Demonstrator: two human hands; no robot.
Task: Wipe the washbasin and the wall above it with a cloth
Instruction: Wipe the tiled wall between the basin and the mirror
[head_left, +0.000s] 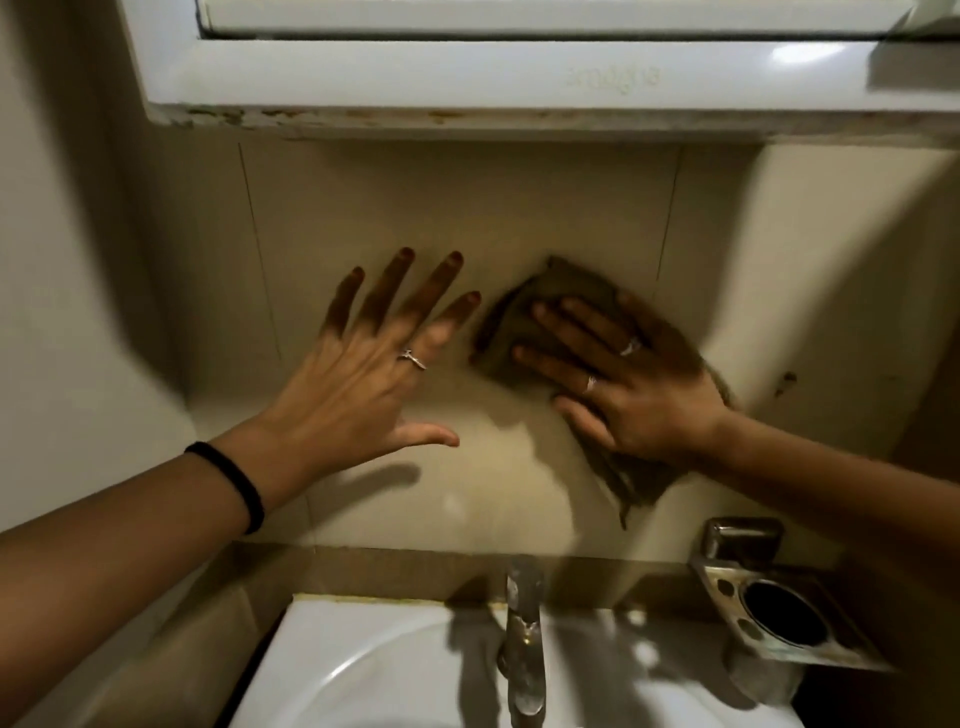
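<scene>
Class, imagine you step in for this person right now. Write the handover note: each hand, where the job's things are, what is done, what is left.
Left hand: empty, fingers spread, against or just off the wall; contact cannot be told.
Right hand: flat, pressing the cloth to the wall, just right of the left hand.
Cloth: dark, crumpled, one end hanging below the right hand, above the tap.
Basin: below, white, nothing on it but the tap. A metal holder is fixed to its right.
Done: wall wiping is under way; how much is covered cannot be told.
Left: finish the wall, then wipe the basin.
</scene>
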